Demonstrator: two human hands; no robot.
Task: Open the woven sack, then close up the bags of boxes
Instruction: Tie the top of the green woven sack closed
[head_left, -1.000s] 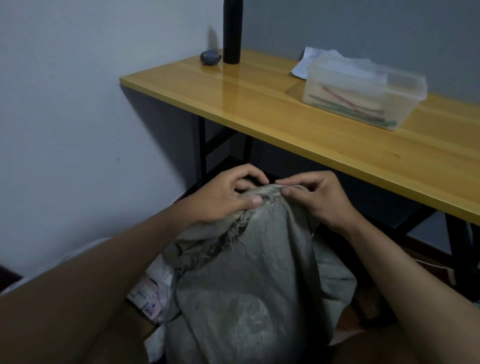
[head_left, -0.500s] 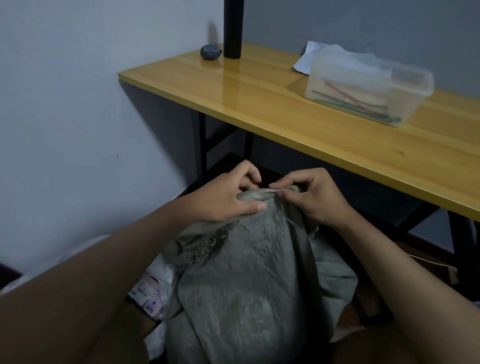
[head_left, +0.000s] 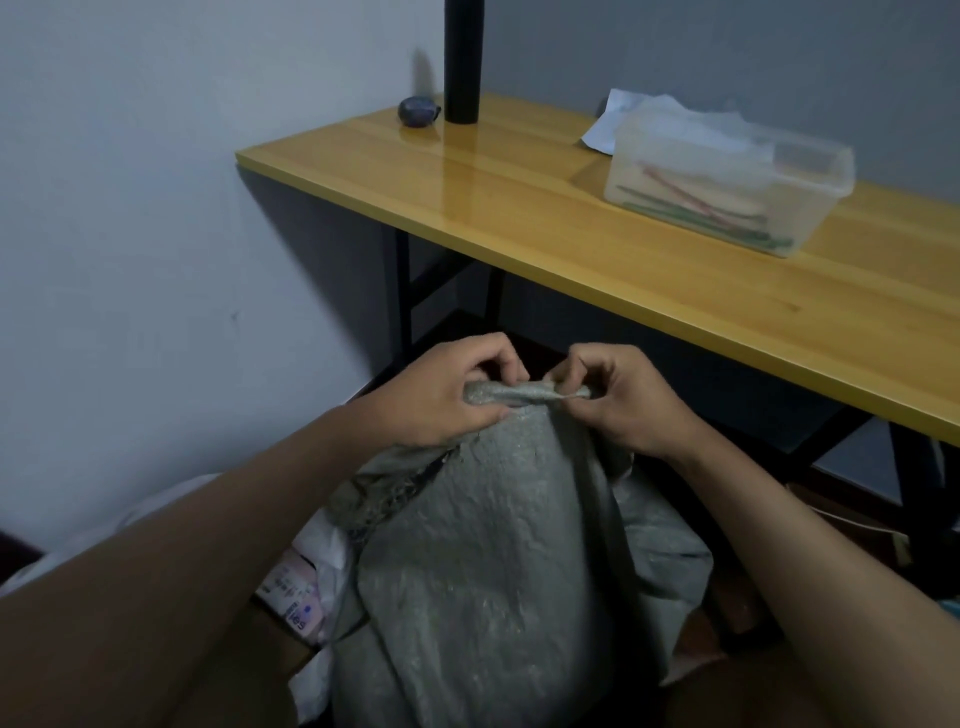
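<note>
A grey woven sack (head_left: 488, 561) stands upright in front of me, its top bunched into a narrow rolled edge. My left hand (head_left: 436, 400) pinches the left part of that top edge with thumb and fingers. My right hand (head_left: 618, 400) pinches the right part, the two hands almost touching. The sack's left seam is frayed just below my left hand. A white plastic bag with a printed label (head_left: 306, 592) shows at the sack's lower left, partly hidden by my left arm. No boxes are visible.
A yellow wooden table (head_left: 597, 244) on black legs stands just beyond the sack. On it are a clear plastic box of thin sticks (head_left: 727, 187), white paper, a black cylinder (head_left: 464, 57) and a small dark object (head_left: 418, 111). A pale wall is on the left.
Both hands have gathered the sack's top into a tighter roll and lifted it slightly. My right fingers have curled further around the edge.
</note>
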